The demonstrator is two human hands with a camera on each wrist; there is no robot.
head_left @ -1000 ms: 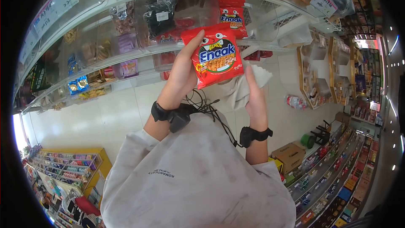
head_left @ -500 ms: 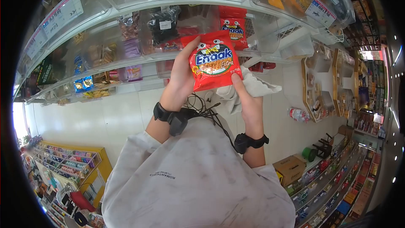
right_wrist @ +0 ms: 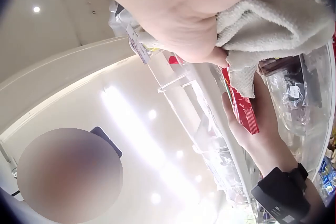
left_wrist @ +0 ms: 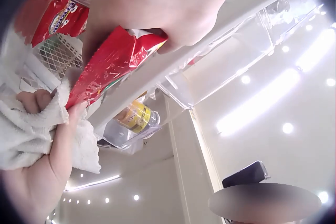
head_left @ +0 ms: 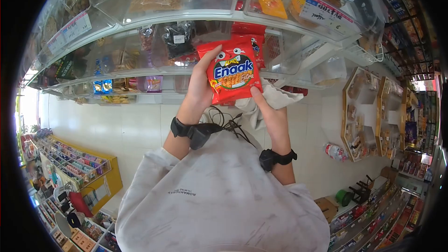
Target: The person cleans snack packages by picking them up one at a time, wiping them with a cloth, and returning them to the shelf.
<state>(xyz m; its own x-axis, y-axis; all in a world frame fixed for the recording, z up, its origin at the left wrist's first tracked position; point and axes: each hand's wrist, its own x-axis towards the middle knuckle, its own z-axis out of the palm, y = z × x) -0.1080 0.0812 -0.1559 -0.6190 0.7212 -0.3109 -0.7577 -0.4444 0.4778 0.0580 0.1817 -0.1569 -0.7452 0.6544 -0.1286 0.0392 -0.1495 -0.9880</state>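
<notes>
A red Enaak snack packet is held up in front of the shelves, its printed face toward the head camera. My left hand grips its left side, thumb lying over the upper left corner. At the lower right corner my right hand pinches the packet with the thumb on the front. That same hand also holds a pale cloth, which hangs behind and beside the packet. In the left wrist view, the cloth wraps over the right fingers, close against the back of the packet.
Clear shelf bins of bagged snacks run across the front, with more red packets right behind the held one. Black cables hang by my waist. Wooden display cases and a bottle pack stand at the right.
My right hand has come in with the cloth from beside the packet to pinch its lower right corner. The packet has shifted slightly left and down, and the head view has tilted.
</notes>
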